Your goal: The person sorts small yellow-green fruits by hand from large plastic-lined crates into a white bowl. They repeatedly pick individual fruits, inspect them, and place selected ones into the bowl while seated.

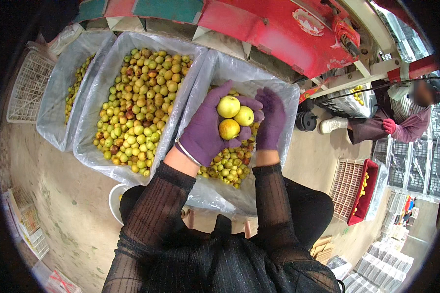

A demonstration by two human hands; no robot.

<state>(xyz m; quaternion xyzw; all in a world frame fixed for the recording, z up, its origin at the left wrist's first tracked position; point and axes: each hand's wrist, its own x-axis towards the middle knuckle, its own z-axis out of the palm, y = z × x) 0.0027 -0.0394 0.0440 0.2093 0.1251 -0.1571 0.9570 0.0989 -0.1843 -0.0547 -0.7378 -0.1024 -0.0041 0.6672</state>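
Note:
Both my hands wear purple gloves and are over a plastic-lined crate (pixel 223 69) of green-yellow and brownish round fruits, perhaps jujubes. My left hand (pixel 209 126) is palm up, with its fingers curled around three fruits (pixel 228 107); two are yellow-green and the lower one is browner. My right hand (pixel 271 119) is just to the right, cupped towards them, its palm side partly hidden; no fruit shows in it. Below both hands lie loose fruits (pixel 229 166) in the crate. To the left stands a second lined crate full of similar fruits (pixel 141 106).
A third lined crate (pixel 60 95) and a white plastic basket (pixel 29 86) stand further left. Red machine panels (pixel 278 47) run behind the crates. A seated co-worker (pixel 407 121) is at the right, above a red-lined crate (pixel 363 192). A white bucket (pixel 117 201) is by my left knee.

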